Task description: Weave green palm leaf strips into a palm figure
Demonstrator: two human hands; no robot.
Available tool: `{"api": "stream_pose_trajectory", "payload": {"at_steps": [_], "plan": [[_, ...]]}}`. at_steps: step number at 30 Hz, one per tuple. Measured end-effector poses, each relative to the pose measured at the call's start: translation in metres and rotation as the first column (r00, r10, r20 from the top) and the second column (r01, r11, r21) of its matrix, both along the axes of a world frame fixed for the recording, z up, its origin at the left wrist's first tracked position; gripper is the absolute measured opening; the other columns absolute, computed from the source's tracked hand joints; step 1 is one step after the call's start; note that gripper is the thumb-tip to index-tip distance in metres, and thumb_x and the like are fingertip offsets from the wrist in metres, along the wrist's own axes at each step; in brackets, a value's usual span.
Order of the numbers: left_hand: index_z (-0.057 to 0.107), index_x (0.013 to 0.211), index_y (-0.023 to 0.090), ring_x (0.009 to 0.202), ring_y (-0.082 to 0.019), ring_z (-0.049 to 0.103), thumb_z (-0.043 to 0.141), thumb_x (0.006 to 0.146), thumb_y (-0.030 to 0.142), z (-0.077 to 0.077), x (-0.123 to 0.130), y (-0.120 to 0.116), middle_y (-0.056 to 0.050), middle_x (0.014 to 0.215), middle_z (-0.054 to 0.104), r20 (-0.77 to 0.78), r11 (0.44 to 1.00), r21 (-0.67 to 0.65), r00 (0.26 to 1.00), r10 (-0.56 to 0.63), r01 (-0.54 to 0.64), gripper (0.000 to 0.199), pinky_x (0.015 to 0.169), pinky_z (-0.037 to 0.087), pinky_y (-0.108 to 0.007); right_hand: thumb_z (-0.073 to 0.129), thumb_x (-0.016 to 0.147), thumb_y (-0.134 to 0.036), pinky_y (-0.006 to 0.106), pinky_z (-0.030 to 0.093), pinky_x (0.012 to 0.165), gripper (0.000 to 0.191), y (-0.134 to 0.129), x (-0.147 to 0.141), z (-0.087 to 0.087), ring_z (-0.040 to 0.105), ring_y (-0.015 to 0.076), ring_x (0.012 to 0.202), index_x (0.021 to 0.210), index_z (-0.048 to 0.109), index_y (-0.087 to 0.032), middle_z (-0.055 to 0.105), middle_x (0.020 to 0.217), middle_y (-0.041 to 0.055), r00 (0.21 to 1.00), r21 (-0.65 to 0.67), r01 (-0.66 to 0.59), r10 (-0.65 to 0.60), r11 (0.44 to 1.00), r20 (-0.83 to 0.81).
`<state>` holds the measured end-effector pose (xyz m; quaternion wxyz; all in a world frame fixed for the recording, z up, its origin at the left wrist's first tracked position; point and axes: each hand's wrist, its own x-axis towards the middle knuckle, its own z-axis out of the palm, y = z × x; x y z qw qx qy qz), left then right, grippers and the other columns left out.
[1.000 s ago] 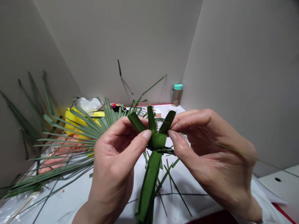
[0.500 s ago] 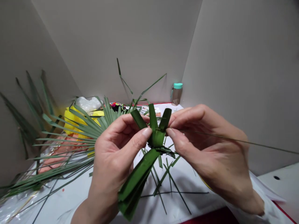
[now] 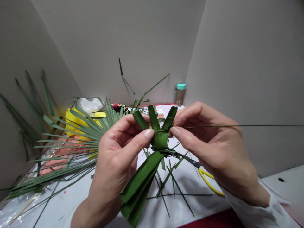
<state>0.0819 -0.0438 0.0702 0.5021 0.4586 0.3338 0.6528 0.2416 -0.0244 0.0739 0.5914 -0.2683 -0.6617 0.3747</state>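
Woven palm-leaf strips (image 3: 159,140) held at frame centre, pinched firmly between the fingers of left hand (image 3: 116,155) and right hand (image 3: 211,148). Yellow-handled scissors (image 3: 205,174) lie on desk (image 3: 190,205), lower right, under right hand.

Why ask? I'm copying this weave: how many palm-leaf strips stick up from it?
3: the left strip by the left hand, the middle strip, and the right strip by the right hand. Others may be hidden.
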Motion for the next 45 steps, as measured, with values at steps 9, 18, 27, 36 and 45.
{"api": "stream_pose_trajectory", "payload": {"at_steps": [9,18,27,36,45], "plan": [[0.080,0.093,0.021,0.104,-0.024,0.076,0.075,0.084,0.011,0.006,0.001,0.002,-0.004,0.100,0.081,0.132,0.989,-0.039,0.982,-0.136,0.142,0.015,0.091,0.058,-0.028,0.076,0.088,-0.016,0.014,0.053,0.071,0.015,0.007,0.002,0.003,0.064,0.0064,0.078,0.079,0.065,-0.020,0.066,0.085,-0.0032,0.948,-0.284,-0.295,0.243,0.912,-0.203],[0.080,0.092,0.023,0.109,-0.023,0.074,0.078,0.083,0.012,0.004,0.001,0.001,-0.002,0.101,0.081,0.113,0.993,-0.003,0.986,-0.120,0.121,0.015,0.091,0.057,-0.026,0.080,0.085,-0.015,0.016,0.052,0.078,0.013,0.006,0.001,0.002,0.062,0.0085,0.084,0.082,0.069,-0.022,0.065,0.086,-0.0040,0.943,-0.273,-0.315,0.267,0.909,-0.200],[0.078,0.093,0.022,0.107,-0.024,0.073,0.078,0.082,0.013,0.001,0.002,0.002,-0.003,0.103,0.080,0.115,0.994,0.000,0.987,-0.110,0.110,0.014,0.093,0.055,-0.030,0.070,0.096,-0.026,0.023,0.051,0.083,0.009,0.008,0.005,0.001,0.061,0.0117,0.087,0.089,0.069,-0.023,0.064,0.091,-0.0014,0.937,-0.228,-0.334,0.298,0.914,-0.181],[0.077,0.090,0.023,0.107,-0.022,0.072,0.077,0.080,0.010,0.002,0.002,0.001,-0.002,0.103,0.079,0.108,0.993,-0.018,0.987,-0.117,0.120,0.017,0.092,0.053,-0.028,0.082,0.085,-0.029,0.027,0.052,0.081,0.018,0.006,-0.008,-0.002,0.060,0.0134,0.082,0.084,0.065,-0.024,0.064,0.087,-0.0022,0.968,-0.238,-0.224,0.189,0.945,-0.164],[0.080,0.091,0.022,0.088,-0.015,0.070,0.083,0.080,0.016,0.000,0.004,0.000,-0.001,0.097,0.080,0.027,0.999,0.005,0.999,-0.042,0.042,0.013,0.080,0.055,-0.022,0.075,0.091,-0.023,0.029,0.060,0.086,0.004,0.000,-0.007,-0.002,0.071,0.0165,0.093,0.094,0.072,-0.023,0.074,0.096,0.0005,0.990,-0.155,-0.138,0.134,0.978,-0.036]]}}
